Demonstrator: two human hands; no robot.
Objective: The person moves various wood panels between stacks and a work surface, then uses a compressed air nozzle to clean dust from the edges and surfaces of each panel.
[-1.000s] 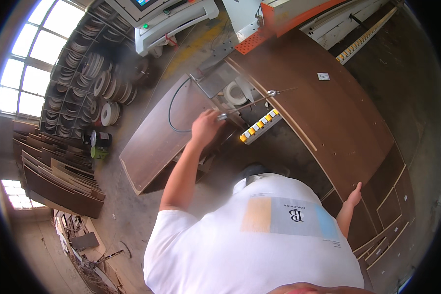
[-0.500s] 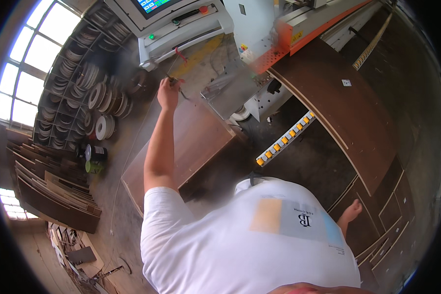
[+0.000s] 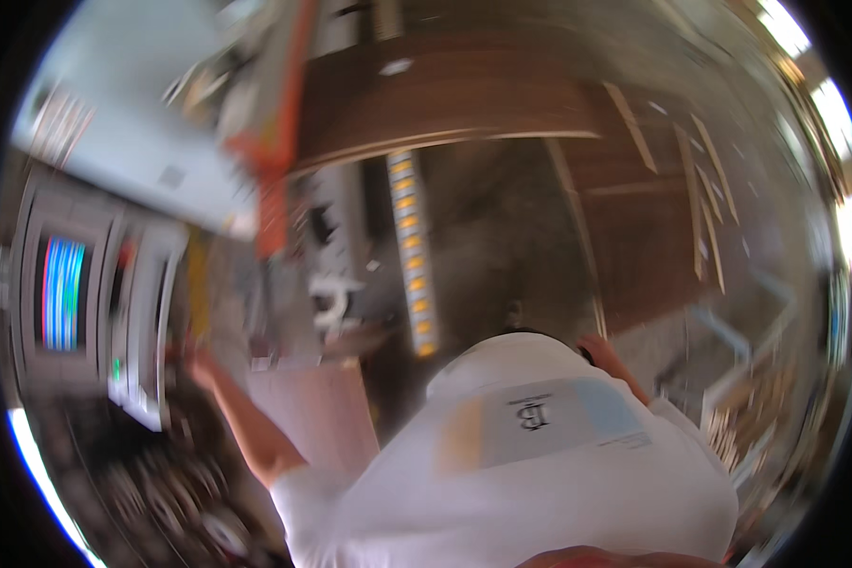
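My left hand (image 3: 199,364) reaches out to the left, just short of the grey machine console (image 3: 147,322) with its lit screen (image 3: 63,293). It is smeared by motion, so I cannot make out its fingers or anything in them. Beside that forearm lies a brown wooden panel (image 3: 317,407). My right hand (image 3: 596,348) hangs low at my right side, by the near edge of a stack of brown panels (image 3: 634,246); a dark band shows at the wrist, and its fingers are blurred.
A long brown board (image 3: 454,90) lies along the orange-edged machine (image 3: 273,170). A rail with yellow rollers (image 3: 410,246) runs in front of me. Reels of edging (image 3: 170,502) fill a rack at lower left. More boards stand blurred at the right.
My view has swung sharply to the right, so the console and rack now lie farther left and lower. My left hand has come nearer the console; the right hand is beside the stacked panels.
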